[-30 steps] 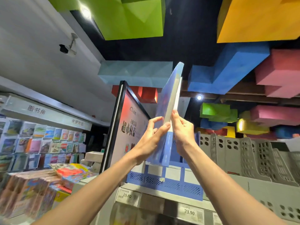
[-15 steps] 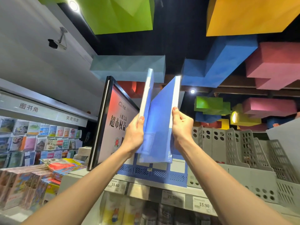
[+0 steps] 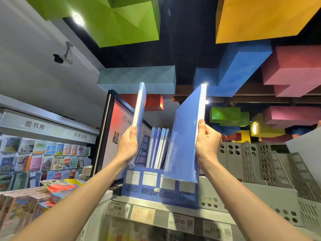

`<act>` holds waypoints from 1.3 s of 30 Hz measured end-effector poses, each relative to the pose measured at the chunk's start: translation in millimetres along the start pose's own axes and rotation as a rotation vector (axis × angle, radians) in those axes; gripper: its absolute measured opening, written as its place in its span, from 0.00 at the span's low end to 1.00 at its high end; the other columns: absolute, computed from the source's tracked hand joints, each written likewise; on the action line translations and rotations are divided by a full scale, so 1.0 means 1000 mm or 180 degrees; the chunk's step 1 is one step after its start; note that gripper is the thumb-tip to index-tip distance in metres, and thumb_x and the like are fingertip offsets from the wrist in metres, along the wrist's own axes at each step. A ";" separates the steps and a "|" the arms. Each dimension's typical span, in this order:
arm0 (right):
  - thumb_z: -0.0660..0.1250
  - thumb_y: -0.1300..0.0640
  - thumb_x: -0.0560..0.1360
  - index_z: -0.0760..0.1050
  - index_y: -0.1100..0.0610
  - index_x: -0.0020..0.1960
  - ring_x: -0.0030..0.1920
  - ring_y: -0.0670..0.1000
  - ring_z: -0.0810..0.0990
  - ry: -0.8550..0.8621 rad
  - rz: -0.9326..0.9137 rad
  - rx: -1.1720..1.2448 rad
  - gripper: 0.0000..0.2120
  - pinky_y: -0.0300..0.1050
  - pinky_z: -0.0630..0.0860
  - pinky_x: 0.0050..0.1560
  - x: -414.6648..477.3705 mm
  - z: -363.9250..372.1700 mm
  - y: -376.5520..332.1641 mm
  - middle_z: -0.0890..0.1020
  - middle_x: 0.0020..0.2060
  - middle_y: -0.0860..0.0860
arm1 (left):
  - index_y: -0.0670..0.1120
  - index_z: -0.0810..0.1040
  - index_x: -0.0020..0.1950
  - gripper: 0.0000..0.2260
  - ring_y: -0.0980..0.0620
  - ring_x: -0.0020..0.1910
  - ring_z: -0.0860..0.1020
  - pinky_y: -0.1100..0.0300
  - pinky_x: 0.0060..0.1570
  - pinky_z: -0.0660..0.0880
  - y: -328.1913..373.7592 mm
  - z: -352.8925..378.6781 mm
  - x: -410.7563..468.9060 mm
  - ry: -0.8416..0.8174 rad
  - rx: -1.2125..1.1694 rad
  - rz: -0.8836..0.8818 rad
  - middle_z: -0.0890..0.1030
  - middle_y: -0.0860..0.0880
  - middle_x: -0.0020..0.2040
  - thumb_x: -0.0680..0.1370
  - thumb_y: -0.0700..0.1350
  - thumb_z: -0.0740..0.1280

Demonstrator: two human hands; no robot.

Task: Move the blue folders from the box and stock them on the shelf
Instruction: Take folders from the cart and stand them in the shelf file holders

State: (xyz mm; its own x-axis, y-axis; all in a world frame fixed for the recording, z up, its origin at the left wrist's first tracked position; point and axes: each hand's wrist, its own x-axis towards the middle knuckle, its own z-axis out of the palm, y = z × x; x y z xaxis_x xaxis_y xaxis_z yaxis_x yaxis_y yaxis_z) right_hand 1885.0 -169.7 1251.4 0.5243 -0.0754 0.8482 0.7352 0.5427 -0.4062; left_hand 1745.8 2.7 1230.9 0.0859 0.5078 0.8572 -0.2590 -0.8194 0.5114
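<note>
The shelf (image 3: 156, 208) runs below both hands, its front edge carrying price tags (image 3: 180, 221) beneath the wrists. Grey file racks (image 3: 260, 171) stand in a row on it, out past the right hand. A framed sign (image 3: 116, 136) leans just beyond the left hand.

Between and below the two hands a blue file rack (image 3: 159, 191) sits on the shelf, divided into slots. Its slots midway between the hands hold several blue folders (image 3: 159, 146) standing upright and packed side by side.

The right hand (image 3: 207, 145) holds the larger-looking blue folder (image 3: 184, 136) by its right edge, broad face toward the camera and tilted, top leaning right. Its lower edge overlaps the rack's front wall on the right side; whether it touches the rack cannot be told. The thumb lies on the near face and the fingers curl behind.

The left hand (image 3: 127, 146) grips a second blue folder (image 3: 140, 108), seen edge-on and nearly upright, rising above the hand over the rack's left end. The thumb presses its near side and the fingers wrap behind. The two held folders are well apart.
</note>
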 end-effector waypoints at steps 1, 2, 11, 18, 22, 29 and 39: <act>0.60 0.49 0.83 0.68 0.68 0.34 0.30 0.47 0.64 0.0030 -0.0052 0.0024 0.27 0.44 0.60 0.34 0.002 0.002 0.001 0.70 0.27 0.53 | 0.43 0.73 0.71 0.19 0.49 0.63 0.76 0.58 0.59 0.70 -0.002 0.001 0.006 0.0014 0.0036 0.0062 0.78 0.51 0.60 0.87 0.51 0.52; 0.60 0.49 0.83 0.68 0.69 0.34 0.30 0.48 0.64 0.0045 -0.0084 0.0046 0.27 0.44 0.60 0.33 0.004 0.003 0.003 0.70 0.27 0.53 | 0.42 0.74 0.70 0.20 0.48 0.63 0.76 0.56 0.60 0.71 -0.004 0.002 0.011 0.0030 0.0069 0.0128 0.79 0.49 0.60 0.87 0.51 0.52; 0.61 0.51 0.83 0.59 0.55 0.29 0.24 0.45 0.58 0.0308 -0.0286 -0.0258 0.26 0.43 0.54 0.30 0.018 0.035 0.028 0.62 0.21 0.44 | 0.47 0.75 0.57 0.16 0.57 0.38 0.72 0.59 0.40 0.68 -0.049 0.013 0.051 0.0125 0.0416 0.0306 0.78 0.47 0.44 0.87 0.52 0.50; 0.61 0.46 0.82 0.69 0.69 0.36 0.32 0.49 0.65 0.0416 -0.0204 -0.0154 0.28 0.46 0.60 0.35 0.034 0.052 0.054 0.72 0.29 0.61 | 0.46 0.73 0.51 0.16 0.53 0.39 0.74 0.57 0.41 0.67 -0.094 0.038 0.059 0.0243 0.0322 0.0106 0.75 0.51 0.39 0.87 0.52 0.50; 0.61 0.48 0.83 0.69 0.63 0.31 0.30 0.46 0.65 0.0303 -0.0181 -0.0115 0.26 0.45 0.60 0.33 0.037 0.059 0.063 0.72 0.26 0.51 | 0.45 0.74 0.53 0.16 0.56 0.43 0.75 0.58 0.48 0.68 -0.121 0.053 0.066 0.0182 0.0085 -0.0102 0.77 0.51 0.45 0.87 0.51 0.51; 0.60 0.47 0.83 0.74 0.62 0.33 0.29 0.43 0.73 0.0213 -0.0119 -0.0163 0.25 0.39 0.66 0.30 0.043 0.075 0.081 0.80 0.29 0.51 | 0.53 0.72 0.55 0.11 0.55 0.53 0.70 0.59 0.54 0.65 -0.167 0.077 0.078 -0.0112 -0.0048 -0.0230 0.73 0.56 0.51 0.87 0.51 0.50; 0.61 0.47 0.82 0.67 0.68 0.33 0.32 0.51 0.64 0.0329 0.0065 -0.0001 0.28 0.46 0.60 0.34 0.044 0.091 0.107 0.71 0.28 0.53 | 0.49 0.64 0.78 0.20 0.55 0.71 0.67 0.55 0.72 0.61 -0.199 0.064 0.090 -0.1100 -0.0101 -0.0482 0.69 0.57 0.69 0.87 0.52 0.49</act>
State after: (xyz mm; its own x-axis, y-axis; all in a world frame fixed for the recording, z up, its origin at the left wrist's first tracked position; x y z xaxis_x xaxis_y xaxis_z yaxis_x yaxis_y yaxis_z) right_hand 1947.6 -39.0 1276.2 0.5806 -0.1503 0.8002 0.7241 0.5447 -0.4231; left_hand 1866.7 194.1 1210.4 0.4435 0.4985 0.7448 -0.2477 -0.7305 0.6364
